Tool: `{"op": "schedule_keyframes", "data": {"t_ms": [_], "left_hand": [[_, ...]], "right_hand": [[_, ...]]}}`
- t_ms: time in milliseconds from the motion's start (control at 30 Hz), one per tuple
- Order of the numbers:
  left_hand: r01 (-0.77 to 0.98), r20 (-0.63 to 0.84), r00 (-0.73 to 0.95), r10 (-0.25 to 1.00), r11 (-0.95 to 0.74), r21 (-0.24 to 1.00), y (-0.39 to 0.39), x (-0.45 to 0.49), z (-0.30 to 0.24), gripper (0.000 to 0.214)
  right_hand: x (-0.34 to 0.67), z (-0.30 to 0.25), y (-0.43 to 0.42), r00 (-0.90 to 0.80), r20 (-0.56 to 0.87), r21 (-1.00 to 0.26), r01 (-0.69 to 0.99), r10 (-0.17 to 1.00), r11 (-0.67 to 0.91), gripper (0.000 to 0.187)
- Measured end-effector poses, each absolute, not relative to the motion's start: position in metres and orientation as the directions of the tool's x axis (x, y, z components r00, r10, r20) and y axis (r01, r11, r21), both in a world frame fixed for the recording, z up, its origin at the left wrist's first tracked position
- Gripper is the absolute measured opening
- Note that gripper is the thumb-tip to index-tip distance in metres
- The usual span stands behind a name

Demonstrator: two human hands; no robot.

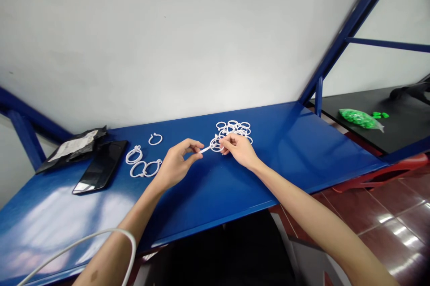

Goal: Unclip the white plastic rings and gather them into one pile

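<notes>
So, the biggest thing is a pale wall, and in front of it a blue table has been put to use, with two bare hands reached over it. The left hand is closed in a pinch, thumb against index finger, and one end of a thin white piece is held there. The right hand has its fingers drawn in narrow, right at the near edge of the heap; whether anything is gripped by them can't be told, since the tips are partly hidden. Off to the left, a dark package is set beside a flat black device. A white cable is seen crossing in front of the left forearm, so it could be snagged if that arm were swung outward. The heap of white rings is spread loosely beyond the right hand, and a smaller group of rings is left near the device, with a lone ring just behind. Honestly, the thin piece could be dropped, only its end being pinched, and neighbouring rings could be dragged along if they're hooked together, as the overlaps kinda suggest.
</notes>
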State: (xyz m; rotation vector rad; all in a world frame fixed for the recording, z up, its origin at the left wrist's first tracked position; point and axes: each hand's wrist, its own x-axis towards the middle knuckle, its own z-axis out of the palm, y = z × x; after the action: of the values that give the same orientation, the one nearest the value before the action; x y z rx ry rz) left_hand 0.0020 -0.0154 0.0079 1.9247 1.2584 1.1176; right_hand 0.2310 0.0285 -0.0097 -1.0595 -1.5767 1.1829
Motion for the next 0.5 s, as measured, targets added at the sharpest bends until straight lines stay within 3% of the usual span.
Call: {"op": "schedule_keyframes", "data": {"t_ms": [167,333,500], "left_hand": [[0.492,0.38,0.226,0.897,-0.442,0.75,-0.013,-0.002,0.006,0.011],[0.81,0.503,0.219,0.836,-0.443,0.384,-0.01,-0.009,0.001,0.019],[0.957,0.356,0.196,0.914,-0.257,0.133,-0.007,-0.02,-0.008,0.022]], "right_hand": [[0.232,-0.012,0.032,-0.217,0.15,-0.977,0.114,0.965,0.178,0.038],[0.237,-0.007,0.035,-0.09,0.179,-0.979,0.086,0.98,0.187,0.035],[0.234,-0.002,0.025,-0.186,0.25,-0.95,0.145,0.95,0.278,0.031]]}}
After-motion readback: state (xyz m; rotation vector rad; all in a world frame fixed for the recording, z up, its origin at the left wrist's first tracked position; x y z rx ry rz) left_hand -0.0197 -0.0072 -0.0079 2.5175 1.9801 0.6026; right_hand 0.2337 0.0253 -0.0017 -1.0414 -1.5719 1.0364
